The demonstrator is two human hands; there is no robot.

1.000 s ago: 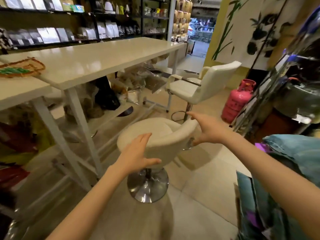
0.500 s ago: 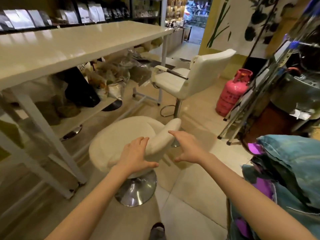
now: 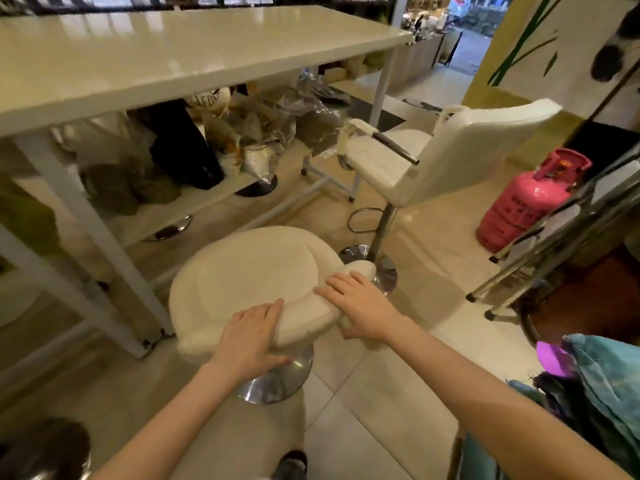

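Note:
A cream padded stool [image 3: 249, 275] with a low curved backrest stands on a round chrome base [image 3: 277, 386] in front of me, beside the white table [image 3: 173, 53]. My left hand [image 3: 252, 337] grips the near left part of the backrest, fingers over the top and thumb underneath. My right hand [image 3: 363, 310] holds the right end of the same backrest, fingers laid on top and thumb under its edge.
A white high-backed bar chair [image 3: 467, 150] stands just behind the stool. A pink gas cylinder [image 3: 526, 199] and folded metal legs [image 3: 554, 244] are at the right. Bags [image 3: 263, 133] fill the shelf under the table. Blue cloth [image 3: 609, 382] lies at the lower right.
Both hands reached forward and closed onto the stool's backrest; a second ago they hovered apart from it. My view has come closer and tilted further down.

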